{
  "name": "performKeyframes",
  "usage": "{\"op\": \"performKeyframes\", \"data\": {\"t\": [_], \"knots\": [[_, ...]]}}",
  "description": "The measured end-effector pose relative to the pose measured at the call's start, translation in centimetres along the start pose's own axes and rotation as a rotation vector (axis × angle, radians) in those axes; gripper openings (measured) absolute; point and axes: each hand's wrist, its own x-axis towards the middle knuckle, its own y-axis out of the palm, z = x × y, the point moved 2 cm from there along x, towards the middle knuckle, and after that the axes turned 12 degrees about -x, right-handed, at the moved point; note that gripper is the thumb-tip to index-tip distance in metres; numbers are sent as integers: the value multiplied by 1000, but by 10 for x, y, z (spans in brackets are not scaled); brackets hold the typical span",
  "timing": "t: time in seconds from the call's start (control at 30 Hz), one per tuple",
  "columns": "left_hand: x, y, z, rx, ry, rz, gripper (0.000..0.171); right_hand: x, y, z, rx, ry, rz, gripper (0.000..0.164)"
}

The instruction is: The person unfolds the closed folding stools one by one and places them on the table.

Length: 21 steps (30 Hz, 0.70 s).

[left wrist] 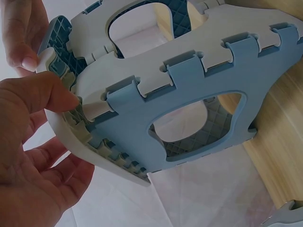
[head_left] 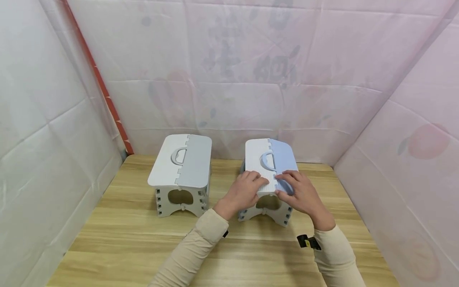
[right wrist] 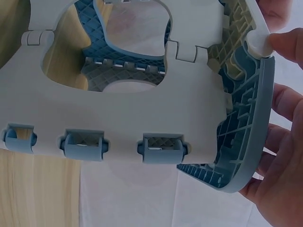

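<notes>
A folding step stool with a white and light-blue top stands unfolded on its legs, its blue carry loop lying near the centre seam. My left hand grips the near edge of the white half. In the left wrist view its thumb hooks under the rim, the other fingers lying on the far side. On the blue half, my right hand holds the near edge beside the seam. Its thumb touches the edge in the right wrist view, while the fingers spread over the top.
A second unfolded step stool, white and grey, stands to the left on the wooden table. Pale printed cloth walls off the back and both sides. A red strip runs down the back left corner.
</notes>
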Motion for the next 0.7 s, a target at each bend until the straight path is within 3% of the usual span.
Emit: {"op": "performKeyframes", "data": {"t": [0.47,0.6,0.7], "knots": [[0,3,0,25,3,-10,39,-1,3,0,-35,-5,-7,37],[-1,0,0,-18,-3,41,43,-4,4,1,-22,27,4,38],[-5,-10,4,-80,-10,63,45,-3,-2,5,5,68,16,42]]}}
